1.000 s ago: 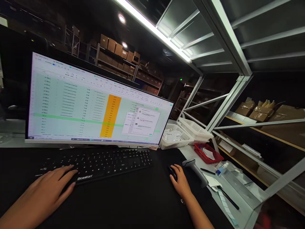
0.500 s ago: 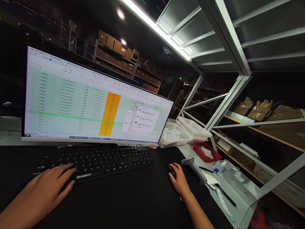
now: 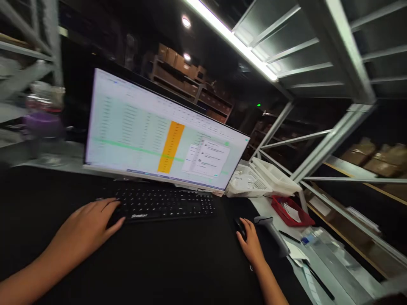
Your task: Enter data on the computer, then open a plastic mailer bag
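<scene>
My left hand [image 3: 90,220] rests with its fingers stretched over the left end of a black keyboard [image 3: 165,203], thumb apart on the near side. My right hand [image 3: 251,241] is wrapped over a black computer mouse [image 3: 241,228], which shows beside the fingers. Behind the keyboard stands a wide monitor [image 3: 140,127] with a pale green spreadsheet, an orange column and a small chat window. A grey handheld barcode scanner [image 3: 275,235] lies just right of the mouse.
White plastic baskets [image 3: 248,192] and a red tray [image 3: 292,212] with papers stand right of the monitor. A dark pen [image 3: 321,281] and paper lie at the right. A clear container with purple contents [image 3: 44,120] stands at the left. Metal shelving [image 3: 330,140] rises at the right.
The view has swung left, so the monitor and desk things appear farther right and the purple container has come into view. Both hands stay at the keyboard and mouse.
</scene>
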A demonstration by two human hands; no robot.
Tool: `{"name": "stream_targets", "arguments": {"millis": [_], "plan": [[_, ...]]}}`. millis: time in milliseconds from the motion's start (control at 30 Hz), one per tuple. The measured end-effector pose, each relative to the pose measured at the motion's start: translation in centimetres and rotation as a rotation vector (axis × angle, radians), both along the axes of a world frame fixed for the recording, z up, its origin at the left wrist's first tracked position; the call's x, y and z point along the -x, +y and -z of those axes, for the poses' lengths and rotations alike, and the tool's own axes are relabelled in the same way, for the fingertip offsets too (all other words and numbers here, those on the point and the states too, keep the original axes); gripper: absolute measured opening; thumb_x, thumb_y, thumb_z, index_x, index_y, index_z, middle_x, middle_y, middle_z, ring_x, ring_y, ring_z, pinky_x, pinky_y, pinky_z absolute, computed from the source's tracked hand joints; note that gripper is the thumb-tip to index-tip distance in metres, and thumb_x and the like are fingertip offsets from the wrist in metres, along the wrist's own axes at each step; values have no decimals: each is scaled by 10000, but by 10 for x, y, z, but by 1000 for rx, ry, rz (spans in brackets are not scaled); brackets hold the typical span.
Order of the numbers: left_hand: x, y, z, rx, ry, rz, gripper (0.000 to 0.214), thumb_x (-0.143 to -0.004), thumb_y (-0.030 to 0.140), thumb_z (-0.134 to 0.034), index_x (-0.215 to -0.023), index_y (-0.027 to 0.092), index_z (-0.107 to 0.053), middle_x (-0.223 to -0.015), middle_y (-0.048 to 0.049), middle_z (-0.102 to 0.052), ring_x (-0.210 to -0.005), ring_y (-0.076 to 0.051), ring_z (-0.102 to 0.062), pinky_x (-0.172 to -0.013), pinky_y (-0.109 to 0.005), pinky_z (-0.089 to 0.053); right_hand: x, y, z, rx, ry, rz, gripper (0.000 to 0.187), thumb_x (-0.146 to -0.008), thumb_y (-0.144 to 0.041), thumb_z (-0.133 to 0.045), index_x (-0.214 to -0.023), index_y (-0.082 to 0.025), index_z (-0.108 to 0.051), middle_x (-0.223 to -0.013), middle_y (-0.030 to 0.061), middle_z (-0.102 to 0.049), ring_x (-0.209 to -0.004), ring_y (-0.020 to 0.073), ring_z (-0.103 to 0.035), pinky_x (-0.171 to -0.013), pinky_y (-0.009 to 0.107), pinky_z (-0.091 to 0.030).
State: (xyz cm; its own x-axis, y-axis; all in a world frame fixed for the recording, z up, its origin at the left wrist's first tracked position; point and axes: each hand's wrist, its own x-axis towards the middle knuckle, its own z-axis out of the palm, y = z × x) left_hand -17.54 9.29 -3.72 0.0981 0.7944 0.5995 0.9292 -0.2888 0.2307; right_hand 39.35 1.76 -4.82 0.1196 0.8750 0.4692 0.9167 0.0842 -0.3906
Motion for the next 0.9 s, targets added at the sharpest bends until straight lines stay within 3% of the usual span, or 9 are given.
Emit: {"name": "stream_targets", "arguments": {"millis": [133,267,367,500,667,767,900], "plan": [[13,-14,-18,75,-54,-80,457,-860,430,-479,-1084,139,-750,-1285,-194,-729,-1206,-344,-678,-1080,-520,-544,-5,5,6,-98,-60,-2,556,-951,-479,-532,-1441,-218,-546,-1451,156,-534,-1374,343,-538,-1177,574,-440],[15,-17,-17,63,-48,-94,351,-829,244,-458,-955,217,-785,-1306,-121,-741,-1262,-309,-656,-1106,-515,-530,21,7,-4,-191,-97,1,518,-990,-496,-479,-1406,-198,-555,-1473,189,-513,-1404,375,-489,-1182,622,-409],[11,-17,-14,45,-34,-66,360,-822,192,-445,-890,220,-797,-1294,-123,-750,-1268,-314,-656,-1118,-538,-517,67,7,-20,-147,-113,-95,471,-1009,-449,-462,-1404,-217,-568,-1503,177,-507,-1412,347,-491,-1194,596,-416],[9,-17,-15,34,-36,-54,346,-834,187,-443,-864,208,-788,-1281,-140,-750,-1263,-327,-659,-1102,-556,-526,152,16,-38,-25,-132,-288,462,-980,-327,-511,-1430,-247,-580,-1526,148,-522,-1432,320,-490,-1213,560,-419],[9,-14,-16,20,-60,-49,410,-872,231,-421,-1120,143,-737,-1343,-181,-705,-1278,-342,-646,-1117,-580,-512,260,41,-48,67,-132,-541,571,-918,-241,-619,-1483,-211,-545,-1503,138,-555,-1406,300,-523,-1207,517,-440],[6,-11,-13,24,-61,-2,388,-887,279,-441,-1120,166,-730,-1299,-157,-726,-1250,-317,-661,-1110,-536,-525,307,60,-50,95,-144,-550,548,-926,-256,-650,-1463,-185,-572,-1488,144,-565,-1386,310,-536,-1198,516,-441],[0,-9,-9,36,-63,46,370,-899,340,-465,-1116,193,-726,-1265,-134,-737,-1218,-289,-672,-1093,-488,-538,340,75,-50,103,-119,-504,451,-963,-269,-643,-1410,-209,-632,-1454,143,-581,-1379,301,-536,-1188,504,-436]]}}
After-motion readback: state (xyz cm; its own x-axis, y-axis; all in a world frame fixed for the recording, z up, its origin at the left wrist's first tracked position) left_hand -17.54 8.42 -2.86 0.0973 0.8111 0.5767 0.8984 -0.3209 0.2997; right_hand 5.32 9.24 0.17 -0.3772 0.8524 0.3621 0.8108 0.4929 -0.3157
